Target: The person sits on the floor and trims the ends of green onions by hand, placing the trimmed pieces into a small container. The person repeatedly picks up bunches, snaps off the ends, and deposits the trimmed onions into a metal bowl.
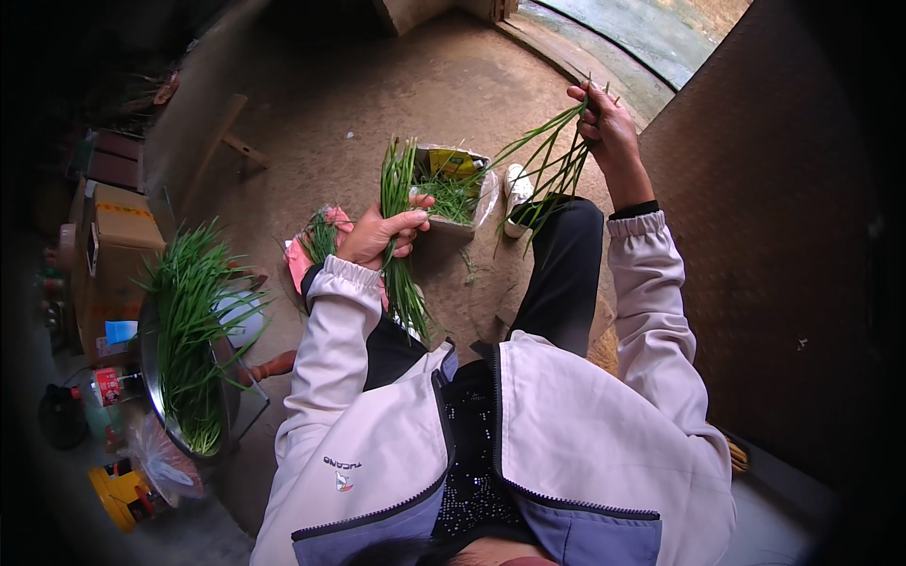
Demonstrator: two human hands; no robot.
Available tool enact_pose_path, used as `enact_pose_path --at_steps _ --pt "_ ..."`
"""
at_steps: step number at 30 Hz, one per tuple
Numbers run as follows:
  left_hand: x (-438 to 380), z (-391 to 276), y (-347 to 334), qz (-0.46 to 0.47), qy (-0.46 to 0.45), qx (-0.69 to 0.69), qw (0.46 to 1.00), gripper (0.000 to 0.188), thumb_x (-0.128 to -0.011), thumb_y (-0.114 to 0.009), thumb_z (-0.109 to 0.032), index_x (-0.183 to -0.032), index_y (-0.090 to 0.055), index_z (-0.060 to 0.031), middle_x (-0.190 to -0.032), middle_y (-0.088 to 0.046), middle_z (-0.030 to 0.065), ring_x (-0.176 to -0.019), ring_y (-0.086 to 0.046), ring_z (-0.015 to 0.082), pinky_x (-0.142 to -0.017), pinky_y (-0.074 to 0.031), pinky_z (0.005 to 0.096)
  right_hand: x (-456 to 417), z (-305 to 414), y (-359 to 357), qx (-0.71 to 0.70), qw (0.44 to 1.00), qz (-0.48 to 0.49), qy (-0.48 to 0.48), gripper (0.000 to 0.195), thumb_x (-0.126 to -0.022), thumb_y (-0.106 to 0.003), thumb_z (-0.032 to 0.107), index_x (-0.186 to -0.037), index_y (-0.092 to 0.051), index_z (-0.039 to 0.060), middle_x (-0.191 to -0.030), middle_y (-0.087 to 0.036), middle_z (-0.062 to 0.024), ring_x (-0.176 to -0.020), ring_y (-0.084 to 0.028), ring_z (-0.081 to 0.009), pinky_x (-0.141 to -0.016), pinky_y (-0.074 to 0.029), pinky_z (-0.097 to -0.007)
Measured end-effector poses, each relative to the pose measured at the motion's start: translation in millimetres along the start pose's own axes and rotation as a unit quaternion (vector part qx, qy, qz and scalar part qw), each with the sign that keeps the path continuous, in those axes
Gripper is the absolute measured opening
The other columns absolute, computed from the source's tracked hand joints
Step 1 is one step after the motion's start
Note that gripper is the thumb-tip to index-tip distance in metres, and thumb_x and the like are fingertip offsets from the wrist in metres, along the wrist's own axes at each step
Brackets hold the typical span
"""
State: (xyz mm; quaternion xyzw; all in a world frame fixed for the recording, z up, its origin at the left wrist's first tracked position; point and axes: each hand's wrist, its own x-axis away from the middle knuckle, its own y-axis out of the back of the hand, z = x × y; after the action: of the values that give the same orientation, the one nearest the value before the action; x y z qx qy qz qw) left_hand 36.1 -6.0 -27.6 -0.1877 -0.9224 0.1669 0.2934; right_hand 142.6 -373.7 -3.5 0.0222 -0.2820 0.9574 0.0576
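My left hand (386,230) is closed around a thick bunch of green chives (398,177), whose cut ends point up and away from me. Off to the right, my right hand (605,124) pinches a few loose chive stalks (548,166) by one end; their tips hang down toward my knee. Between the hands, on the floor, stands a box (460,230) holding green trimmings (449,194) and a yellow packet (453,163). Below my left wrist lies a pink bag (297,263) with more green stalks (320,239) on it.
At left, a metal basin (152,354) holds a large heap of chives (191,318). Around it are a cardboard box (127,226), a plastic bottle (105,385) and a yellow-lidded container (110,499). A wooden piece (244,150) lies farther off. A dark panel (764,233) stands right, beside a doorway (637,42).
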Motion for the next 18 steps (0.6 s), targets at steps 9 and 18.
enact_pose_path --at_steps 9,18 --pt "9.9 16.6 20.6 -0.025 -0.026 0.036 0.999 0.032 -0.088 -0.066 -0.010 -0.119 -0.058 -0.0044 -0.075 -0.059 -0.0003 -0.047 -0.039 0.0010 -0.040 -0.030 0.0180 -9.0 29.5 5.0 0.050 0.997 -0.022 0.056 0.014 -0.100 -0.050 0.017 -0.102 -0.054 0.0044 -0.094 -0.067 -0.0122 -0.051 -0.036 -0.0027 -0.040 -0.029 -0.0168" --pt "10.7 39.7 52.6 -0.088 -0.070 0.093 0.989 0.028 -0.089 -0.067 -0.012 -0.115 -0.060 -0.0036 -0.080 -0.057 -0.0004 -0.048 -0.037 0.0031 -0.042 -0.030 0.0194 -8.4 72.6 -7.7 0.100 0.988 -0.004 0.120 0.016 -0.101 -0.048 0.021 -0.103 -0.055 0.0061 -0.093 -0.066 -0.0115 -0.053 -0.035 -0.0029 -0.042 -0.029 -0.0169"
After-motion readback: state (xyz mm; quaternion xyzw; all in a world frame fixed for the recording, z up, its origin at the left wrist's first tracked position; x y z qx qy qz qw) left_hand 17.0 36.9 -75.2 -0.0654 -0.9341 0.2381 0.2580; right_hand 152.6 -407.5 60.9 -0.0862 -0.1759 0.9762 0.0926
